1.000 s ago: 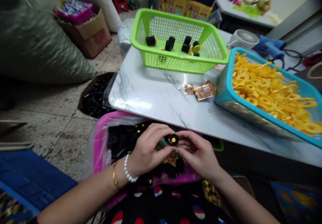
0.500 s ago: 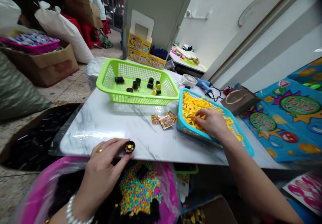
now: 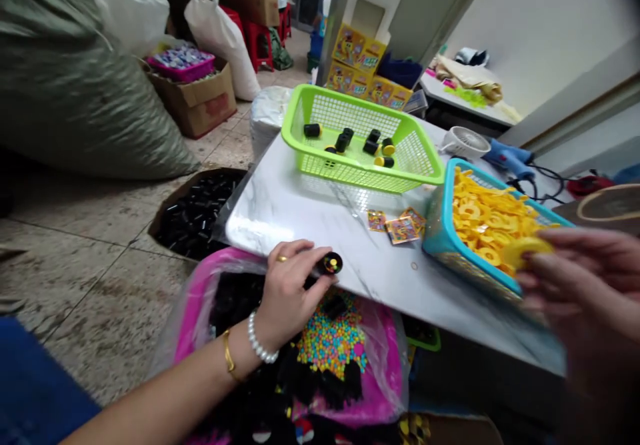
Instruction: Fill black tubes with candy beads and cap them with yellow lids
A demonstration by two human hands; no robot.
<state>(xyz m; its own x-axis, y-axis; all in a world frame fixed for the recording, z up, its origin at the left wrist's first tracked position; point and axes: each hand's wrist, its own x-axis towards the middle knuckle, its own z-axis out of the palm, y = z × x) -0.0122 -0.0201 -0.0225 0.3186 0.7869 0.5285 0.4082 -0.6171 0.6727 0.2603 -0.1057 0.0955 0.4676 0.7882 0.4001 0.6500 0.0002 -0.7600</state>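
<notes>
In the head view, the left hand (image 3: 290,292) grips a small black cup (image 3: 326,265) at its side, mouth showing bright bits. At the frame's 4 o'clock, the blurred right hand (image 3: 590,285) pinches a yellow ring piece (image 3: 524,252) beside the teal basket (image 3: 441,215) of similar pieces. From the cup, the green basket (image 3: 360,176) with black cylinders lies toward 12 o'clock, small packets (image 3: 401,230) at 2, and the pink tub (image 3: 375,395) holding colored beads (image 3: 325,340) at 6.

Your right hand (image 3: 595,285) is blurred and cut off by the right edge; it partly hides a blurred ring (image 3: 517,252). Your left hand (image 3: 293,288) covers part of the cup (image 3: 332,263). The sack (image 3: 75,92) runs off the left edge.
</notes>
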